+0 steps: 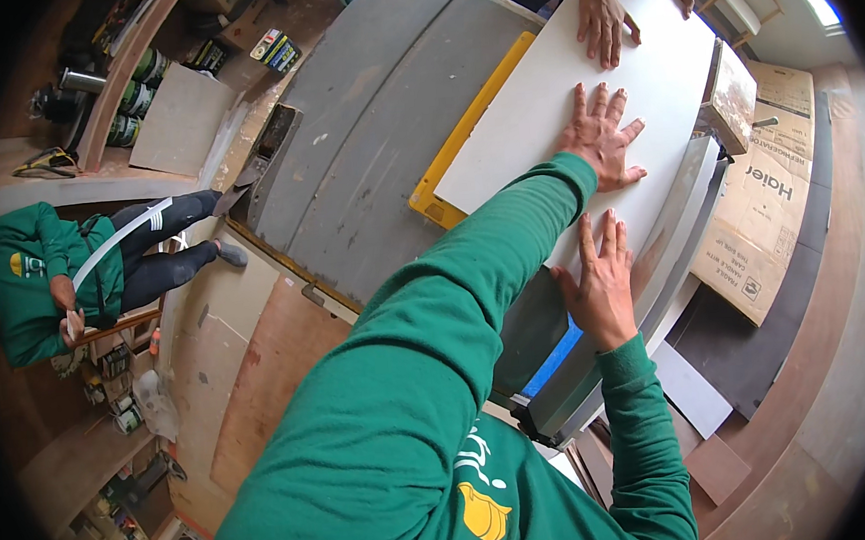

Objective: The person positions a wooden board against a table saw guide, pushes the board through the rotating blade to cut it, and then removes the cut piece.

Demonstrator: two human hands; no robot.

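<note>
The white board (532, 118) lay at the upper right of the frame. The left hand (601, 148) and right hand (602, 288) rested on it, fingers open, seemingly steadying it. Next probably needed a gentle, even push.

I see dark print (774, 184) on the cardboard carton (760, 217) at three o'clock, white letters (478, 459) and a yellow emblem (485, 513) on the near sweatshirt (407, 472) at six, a second emblem (26, 265) on the co-worker's sweatshirt (19, 311) at nine.
</note>
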